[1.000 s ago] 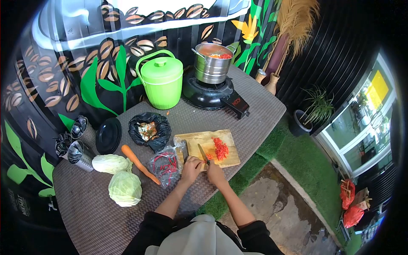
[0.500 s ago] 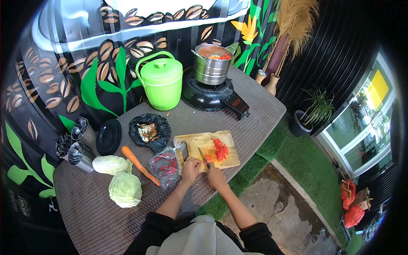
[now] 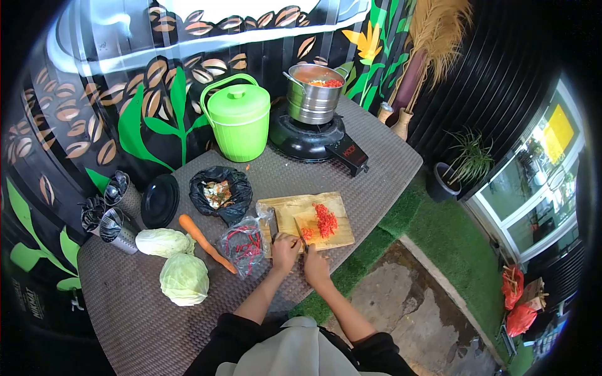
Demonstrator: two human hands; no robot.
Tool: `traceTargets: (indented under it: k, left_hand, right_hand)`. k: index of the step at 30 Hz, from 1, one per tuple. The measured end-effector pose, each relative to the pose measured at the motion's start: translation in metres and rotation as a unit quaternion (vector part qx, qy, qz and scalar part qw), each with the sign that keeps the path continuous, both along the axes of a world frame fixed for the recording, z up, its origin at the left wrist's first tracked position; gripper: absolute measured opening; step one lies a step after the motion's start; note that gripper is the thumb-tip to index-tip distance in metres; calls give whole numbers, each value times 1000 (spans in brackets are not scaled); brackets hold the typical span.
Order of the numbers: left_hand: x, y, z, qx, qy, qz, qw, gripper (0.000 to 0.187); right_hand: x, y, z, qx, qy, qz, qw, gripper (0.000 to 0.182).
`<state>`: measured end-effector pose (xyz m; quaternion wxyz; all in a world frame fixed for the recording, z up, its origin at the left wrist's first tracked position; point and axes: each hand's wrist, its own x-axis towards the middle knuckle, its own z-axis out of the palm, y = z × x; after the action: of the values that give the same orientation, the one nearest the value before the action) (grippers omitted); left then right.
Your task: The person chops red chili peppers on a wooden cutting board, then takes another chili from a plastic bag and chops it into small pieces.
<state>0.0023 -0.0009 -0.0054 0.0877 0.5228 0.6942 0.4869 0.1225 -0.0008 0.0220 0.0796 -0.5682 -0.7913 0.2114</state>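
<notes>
On the wooden cutting board (image 3: 283, 208), my right hand (image 3: 316, 266) grips a knife (image 3: 299, 227), its blade pointing away from me. My left hand (image 3: 286, 250) is closed, its fingertips pressed down beside the blade on a red chili that is mostly hidden. A small bit of chopped red chili (image 3: 307, 233) lies next to the knife, and a larger heap of chopped chili (image 3: 325, 220) covers the board's right part. Touching the board's left edge is a clear plastic bag (image 3: 243, 244) with thin red chilies inside.
Left of the bag lie a carrot (image 3: 205, 243), a cabbage (image 3: 184, 280) and a paler elongated cabbage (image 3: 164, 242). Beyond stand a black bag of scraps (image 3: 233, 210), a green lidded bucket (image 3: 238, 119) and a steel pot (image 3: 312, 105) on a black stove (image 3: 304, 141).
My right hand has drawn slightly back toward me with the knife, whose blade has shifted a little. My left hand stays almost in place, moved slightly right.
</notes>
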Motion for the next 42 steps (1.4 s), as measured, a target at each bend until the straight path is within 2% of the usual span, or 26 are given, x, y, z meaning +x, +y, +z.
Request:
traceTargets:
  k: [1, 6, 11, 14, 16, 18, 20, 23, 25, 30, 32, 33, 40, 42]
  left_hand:
    - [-1, -2, 3, -6, 8, -11, 1000, 12]
    - [-3, -4, 3, 7, 24, -26, 999, 13]
    - [-9, -3, 0, -20, -35, -24, 999, 12]
    - [-10, -4, 9, -47, -44, -36, 997, 12]
    - [-11, -1, 8, -45, -46, -40, 997, 13]
    - [-12, -2, 3, -46, -45, -46, 997, 13]
    - [-12, 0, -2, 4, -26, -37, 999, 11]
    - [-11, -2, 0, -28, -54, -30, 998, 12]
    - [-13, -2, 2, -24, -49, -36, 998, 12]
    - [-11, -3, -3, -10, -45, -54, 997, 12]
    - [-11, -1, -3, -2, -24, -52, 998, 11]
    - [-12, 0, -3, -1, -24, -53, 998, 11]
    - [-16, 5, -9, 12, -9, -53, 998, 11]
    - [-19, 4, -6, 4, -15, -59, 998, 11]
  right_hand:
    - [-3, 1, -2, -27, 12, -19, 999, 31]
    - [-10, 31, 0, -17, 35, 3, 999, 31]
    - [1, 26, 10, -37, 20, 38, 998, 32]
    - [-6, 6, 8, -18, -6, -13, 1000, 32]
    - [-11, 5, 3, -50, 35, -36, 997, 33]
    - [-11, 13, 4, -50, 33, -28, 998, 32]
    - [-5, 21, 7, -44, 29, -20, 998, 31]
    - [-2, 23, 7, -37, 4, 27, 999, 26]
    - [-7, 6, 6, -35, 13, -40, 999, 27]
    - [-16, 10, -2, -25, 52, -49, 997, 26]
    - [-8, 24, 4, -19, 35, 11, 999, 28]
    - [-7, 29, 8, -51, 28, 9, 998, 30]
    - [-9, 2, 5, -35, 18, -40, 998, 32]
    - [-8, 7, 10, -64, 51, -36, 996, 31]
